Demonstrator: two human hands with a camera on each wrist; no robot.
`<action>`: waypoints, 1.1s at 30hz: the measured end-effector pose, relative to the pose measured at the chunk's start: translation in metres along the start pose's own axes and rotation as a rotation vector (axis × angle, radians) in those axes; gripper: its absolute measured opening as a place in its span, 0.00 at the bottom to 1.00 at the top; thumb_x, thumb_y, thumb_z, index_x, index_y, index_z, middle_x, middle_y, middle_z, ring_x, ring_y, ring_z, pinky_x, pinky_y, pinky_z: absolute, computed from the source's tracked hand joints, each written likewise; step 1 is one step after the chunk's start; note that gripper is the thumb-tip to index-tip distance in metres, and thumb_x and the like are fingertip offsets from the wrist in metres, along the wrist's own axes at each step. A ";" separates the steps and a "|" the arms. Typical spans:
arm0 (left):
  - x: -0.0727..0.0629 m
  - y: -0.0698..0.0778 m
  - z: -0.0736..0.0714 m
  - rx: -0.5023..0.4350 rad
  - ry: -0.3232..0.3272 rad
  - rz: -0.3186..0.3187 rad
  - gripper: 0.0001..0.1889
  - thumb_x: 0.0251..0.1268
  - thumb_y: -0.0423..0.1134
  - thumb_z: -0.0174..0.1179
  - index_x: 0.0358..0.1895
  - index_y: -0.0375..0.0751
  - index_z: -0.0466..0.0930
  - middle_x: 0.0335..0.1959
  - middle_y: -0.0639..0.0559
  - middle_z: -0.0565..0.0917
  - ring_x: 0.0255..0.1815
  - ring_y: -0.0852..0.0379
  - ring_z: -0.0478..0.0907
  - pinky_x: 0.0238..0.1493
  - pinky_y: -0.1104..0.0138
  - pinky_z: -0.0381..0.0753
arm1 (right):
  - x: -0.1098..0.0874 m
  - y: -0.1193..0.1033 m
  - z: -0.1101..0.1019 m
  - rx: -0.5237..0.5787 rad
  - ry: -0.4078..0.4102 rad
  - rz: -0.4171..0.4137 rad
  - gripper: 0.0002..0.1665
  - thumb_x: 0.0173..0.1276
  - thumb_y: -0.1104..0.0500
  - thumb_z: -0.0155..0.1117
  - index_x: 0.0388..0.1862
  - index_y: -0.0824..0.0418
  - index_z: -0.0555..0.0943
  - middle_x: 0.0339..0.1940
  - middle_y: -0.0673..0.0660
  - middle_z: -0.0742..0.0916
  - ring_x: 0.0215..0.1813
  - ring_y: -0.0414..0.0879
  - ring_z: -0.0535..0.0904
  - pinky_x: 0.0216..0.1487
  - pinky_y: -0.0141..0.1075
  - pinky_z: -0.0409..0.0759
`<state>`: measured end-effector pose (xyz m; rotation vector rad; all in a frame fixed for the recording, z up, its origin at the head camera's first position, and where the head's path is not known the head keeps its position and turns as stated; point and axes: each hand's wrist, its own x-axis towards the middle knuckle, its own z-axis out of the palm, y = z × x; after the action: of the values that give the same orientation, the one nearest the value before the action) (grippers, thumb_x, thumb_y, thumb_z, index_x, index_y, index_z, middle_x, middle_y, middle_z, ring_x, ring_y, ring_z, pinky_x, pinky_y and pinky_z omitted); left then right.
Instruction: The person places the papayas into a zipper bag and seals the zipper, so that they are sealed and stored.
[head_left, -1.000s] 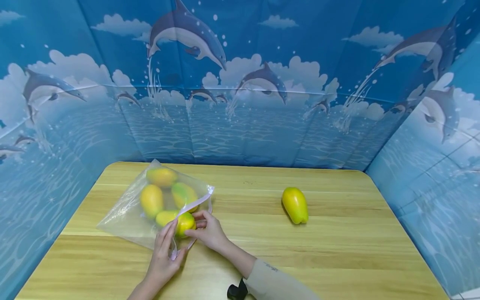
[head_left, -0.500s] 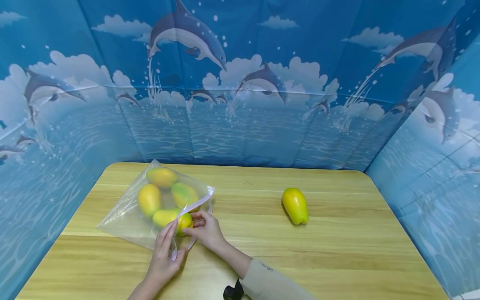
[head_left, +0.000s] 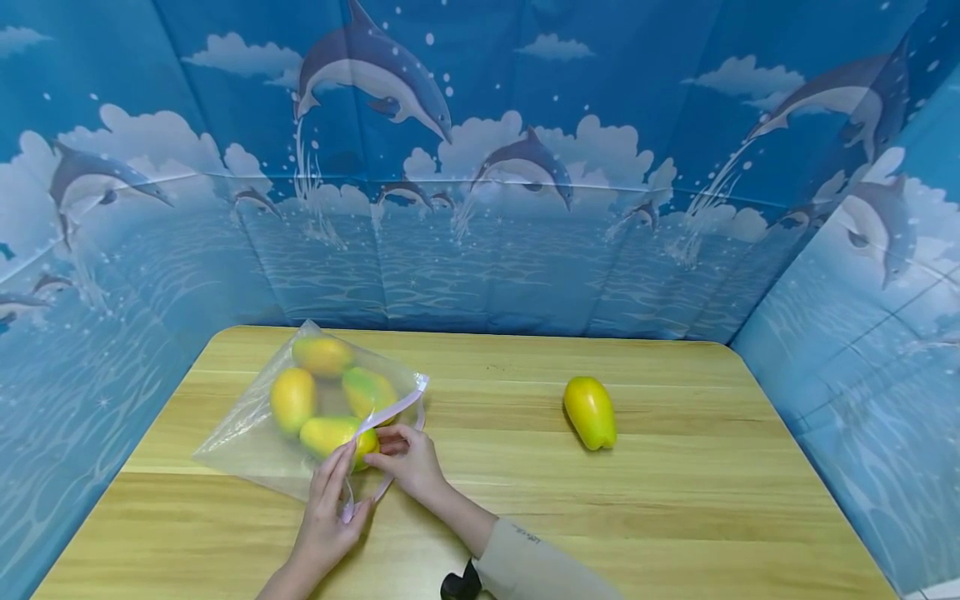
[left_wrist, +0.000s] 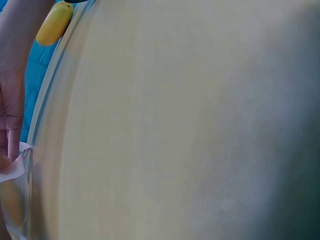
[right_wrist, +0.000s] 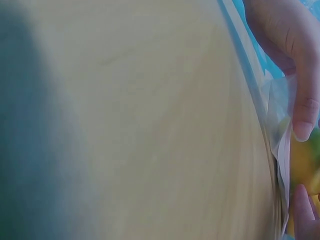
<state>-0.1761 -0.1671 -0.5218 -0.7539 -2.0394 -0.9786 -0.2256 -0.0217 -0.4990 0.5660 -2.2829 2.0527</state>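
Observation:
A translucent zip bag lies on the left of the table with several yellow-green mangoes inside. My left hand holds its lilac-edged mouth apart, fingers on the upper lip and thumb at the lower. At that mouth, my right hand grips the end of a mango between thumb and fingers. Most of this fruit shows through the plastic. In the right wrist view, fingertips touch the yellow-green mango beside the bag's edge. Another mango rests alone on the table, right of the hands.
The wooden table has rounded far corners. A blue dolphin-print curtain stands behind it and along both sides. Below my right sleeve a black device shows at the wrist.
My right hand has moved slightly left, and the gripped mango has slid deeper into the bag. The mango beside it has shifted left too. My left hand has stayed put.

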 end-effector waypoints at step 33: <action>0.002 -0.003 -0.002 -0.001 -0.022 -0.012 0.33 0.52 0.39 0.52 0.60 0.19 0.60 0.58 0.31 0.65 0.60 0.61 0.58 0.59 0.80 0.59 | -0.017 -0.064 -0.114 -0.043 0.379 0.063 0.21 0.53 0.73 0.65 0.47 0.73 0.74 0.45 0.66 0.80 0.48 0.61 0.75 0.51 0.47 0.77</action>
<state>-0.1790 -0.1701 -0.5205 -0.7576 -2.0646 -0.9823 -0.2174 0.0878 -0.4262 0.0897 -2.1363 1.9290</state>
